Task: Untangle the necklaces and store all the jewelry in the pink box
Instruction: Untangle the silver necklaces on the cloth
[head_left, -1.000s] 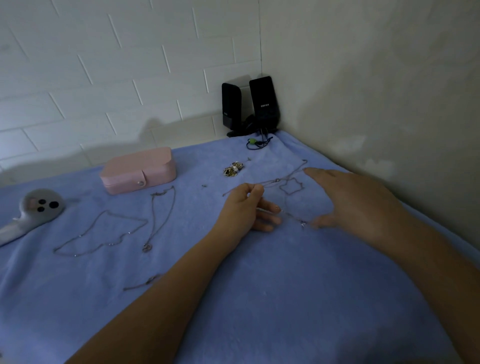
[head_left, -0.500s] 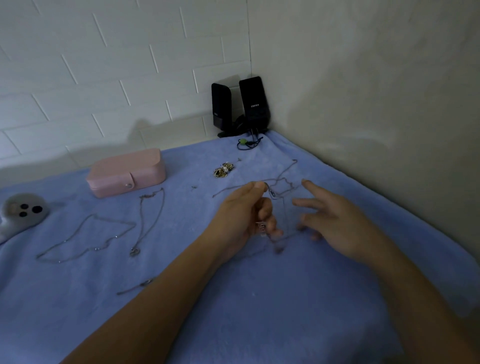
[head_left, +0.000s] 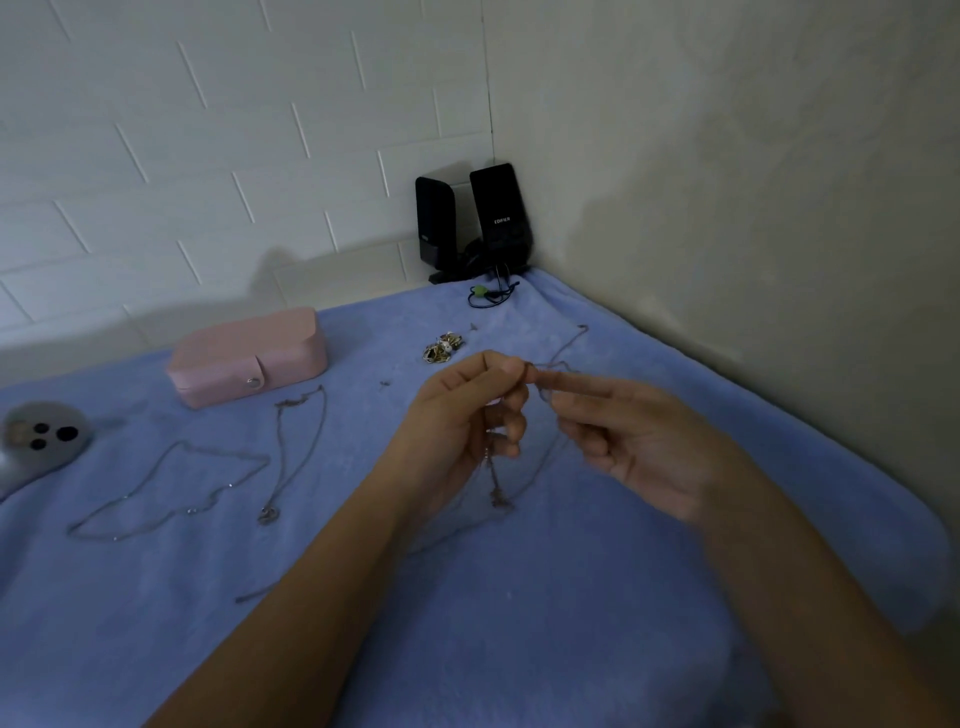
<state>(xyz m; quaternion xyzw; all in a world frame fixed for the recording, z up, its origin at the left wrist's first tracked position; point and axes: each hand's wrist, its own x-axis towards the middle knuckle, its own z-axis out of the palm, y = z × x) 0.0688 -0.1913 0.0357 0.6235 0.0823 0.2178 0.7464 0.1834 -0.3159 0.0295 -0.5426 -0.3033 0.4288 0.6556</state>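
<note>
blue blanket (head_left: 571, 623) one, soft bed for sorting. pink box (head_left: 249, 353) one, closed, far left. left hand (head_left: 462, 415), right hand (head_left: 639, 441) both pinch tangled necklace (head_left: 496, 488) at fingertips, lifted so knot hangs free (right grip blurred). two laid flat apart: long necklace (head_left: 171, 488), pendant necklace (head_left: 298, 441). one gold heap (head_left: 441, 348).

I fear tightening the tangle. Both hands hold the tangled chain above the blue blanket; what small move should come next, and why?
Probably ease the hands apart slowly. The left hand and right hand pinch the tangled chain close together, its loops hanging below, so a gentle spread should show where strands cross.
</note>
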